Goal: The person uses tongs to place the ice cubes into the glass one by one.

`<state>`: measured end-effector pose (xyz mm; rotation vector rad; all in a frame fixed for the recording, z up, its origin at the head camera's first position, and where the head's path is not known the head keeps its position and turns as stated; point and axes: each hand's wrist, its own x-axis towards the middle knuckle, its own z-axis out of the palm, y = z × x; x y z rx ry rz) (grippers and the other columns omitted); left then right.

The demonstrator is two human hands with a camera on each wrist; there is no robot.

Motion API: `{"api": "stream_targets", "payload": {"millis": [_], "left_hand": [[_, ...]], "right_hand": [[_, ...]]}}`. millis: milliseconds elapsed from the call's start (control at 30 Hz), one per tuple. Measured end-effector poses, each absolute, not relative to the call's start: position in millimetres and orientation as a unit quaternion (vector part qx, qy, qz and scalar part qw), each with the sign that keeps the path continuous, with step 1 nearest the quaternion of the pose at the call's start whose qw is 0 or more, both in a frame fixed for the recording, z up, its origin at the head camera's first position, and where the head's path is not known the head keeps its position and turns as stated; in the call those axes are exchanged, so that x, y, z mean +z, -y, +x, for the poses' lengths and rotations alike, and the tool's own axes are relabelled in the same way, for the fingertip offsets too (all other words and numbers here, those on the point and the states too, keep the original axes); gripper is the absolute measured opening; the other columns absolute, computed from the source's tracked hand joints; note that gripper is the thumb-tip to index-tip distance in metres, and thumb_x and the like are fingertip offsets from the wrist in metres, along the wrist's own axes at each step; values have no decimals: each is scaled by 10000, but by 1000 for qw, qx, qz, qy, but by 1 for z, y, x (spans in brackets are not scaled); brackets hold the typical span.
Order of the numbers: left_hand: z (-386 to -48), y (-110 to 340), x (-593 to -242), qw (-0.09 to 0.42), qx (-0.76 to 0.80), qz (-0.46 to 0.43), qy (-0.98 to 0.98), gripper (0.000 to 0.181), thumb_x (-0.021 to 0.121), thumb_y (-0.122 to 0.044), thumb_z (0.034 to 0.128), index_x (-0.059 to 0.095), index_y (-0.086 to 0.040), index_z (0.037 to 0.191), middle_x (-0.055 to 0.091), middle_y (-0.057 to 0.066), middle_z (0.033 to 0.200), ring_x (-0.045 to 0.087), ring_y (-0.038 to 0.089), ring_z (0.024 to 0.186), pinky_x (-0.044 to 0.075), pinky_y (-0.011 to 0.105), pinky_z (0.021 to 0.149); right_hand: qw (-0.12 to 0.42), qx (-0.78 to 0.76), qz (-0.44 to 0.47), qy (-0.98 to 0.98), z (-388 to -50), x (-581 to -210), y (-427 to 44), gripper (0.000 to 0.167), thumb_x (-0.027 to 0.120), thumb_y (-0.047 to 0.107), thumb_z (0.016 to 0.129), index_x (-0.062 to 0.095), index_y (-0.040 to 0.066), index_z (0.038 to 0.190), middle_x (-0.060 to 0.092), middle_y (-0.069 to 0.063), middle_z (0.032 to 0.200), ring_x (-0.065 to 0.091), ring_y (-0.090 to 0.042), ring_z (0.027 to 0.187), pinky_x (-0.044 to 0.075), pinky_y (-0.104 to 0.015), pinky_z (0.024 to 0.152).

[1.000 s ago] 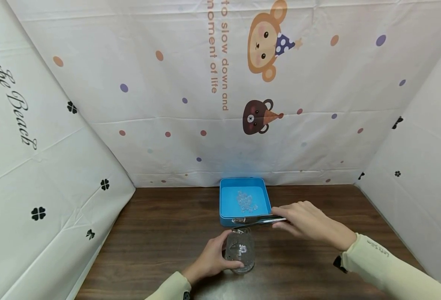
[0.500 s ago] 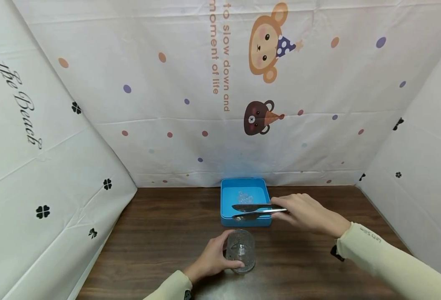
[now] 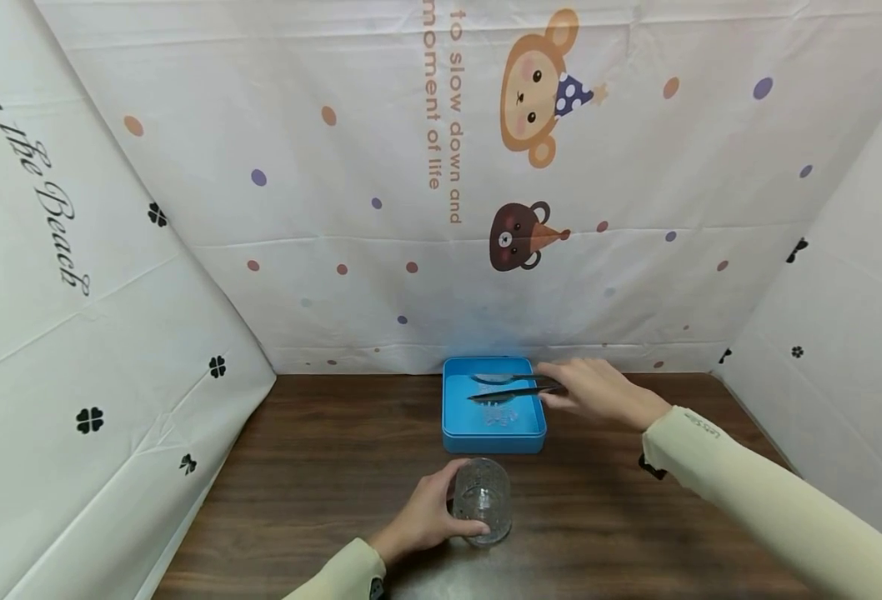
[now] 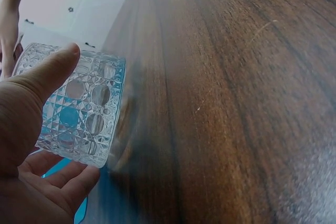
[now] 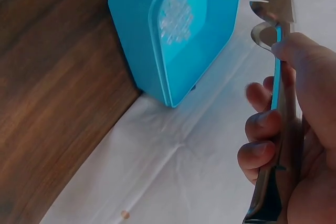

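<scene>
Evidently, the metal tongs [image 3: 516, 392] are held level so that both tips reach over the blue box [image 3: 493, 444], spread apart above the clear pieces [image 3: 499, 416] gathered on its floor; whether either tip touches a piece, I cannot tell. The right hand [image 3: 598, 392] grips the tongs from the side, thumb on one arm and curled fingers on the other, a hold that seems suited to controlling the gap by squeezing. Nearer the person, just in front of the box, stands the cut-patterned glass [image 3: 483, 504], its mouth up. The left hand [image 3: 433, 510] wraps it, thumb and fingers set wide on opposite walls, presumably to keep it steady; whether anything lies inside is unclear. Placing glass and box close together likely keeps the reach between them short. Both stand on the dark wooden table [image 3: 336, 500], the box near the printed cloth [image 3: 336, 208] behind.
</scene>
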<state>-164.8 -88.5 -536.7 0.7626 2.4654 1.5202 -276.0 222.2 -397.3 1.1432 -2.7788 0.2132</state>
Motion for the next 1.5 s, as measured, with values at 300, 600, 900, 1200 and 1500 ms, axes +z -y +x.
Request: {"api": "stream_targets", "payload": {"millis": [300, 600, 900, 1200, 1500], "left_hand": [[-166, 88, -536, 68, 505, 255, -822, 814, 933, -344, 766, 516, -153, 1437, 636, 39, 1335, 640, 165, 1176, 532, 274, 975], [-165, 88, -536, 73, 508, 256, -819, 806, 927, -337, 776, 513, -147, 1440, 635, 40, 1336, 639, 166, 1178, 532, 271, 975], [-165, 88, -536, 73, 504, 255, -822, 809, 928, -337, 776, 516, -121, 1438, 638, 54, 1333, 644, 180, 1174, 538, 271, 963], [-165, 89, -537, 80, 504, 248, -824, 820, 929, -339, 774, 515, -100, 1440, 638, 67, 1335, 648, 181, 1167, 543, 265, 949], [-166, 89, -535, 77, 499, 245, -828, 809, 926, -360, 772, 518, -141, 1436, 635, 38, 1336, 641, 163, 1169, 539, 273, 959]], "right_hand": [[62, 46, 361, 929, -305, -398, -216, 449, 709, 314, 994, 651, 6, 1316, 717, -108, 1088, 684, -198, 805, 581, -403, 670], [46, 37, 357, 932, -327, -405, -211, 395, 708, 309, 994, 664, 12, 1251, 694, -70, 944, 643, -167, 742, 561, -368, 622], [28, 34, 354, 934, -338, -413, -204, 422, 708, 280, 996, 634, 21, 1320, 720, -128, 1084, 681, -247, 858, 588, -419, 683], [11, 36, 349, 936, -347, -417, -199, 445, 726, 253, 983, 637, 30, 1358, 722, -153, 1158, 705, -251, 870, 604, -429, 715], [7, -15, 329, 944, -357, -417, -189, 386, 759, 218, 956, 693, 61, 1302, 736, -127, 1105, 705, -253, 846, 603, -416, 686]]}}
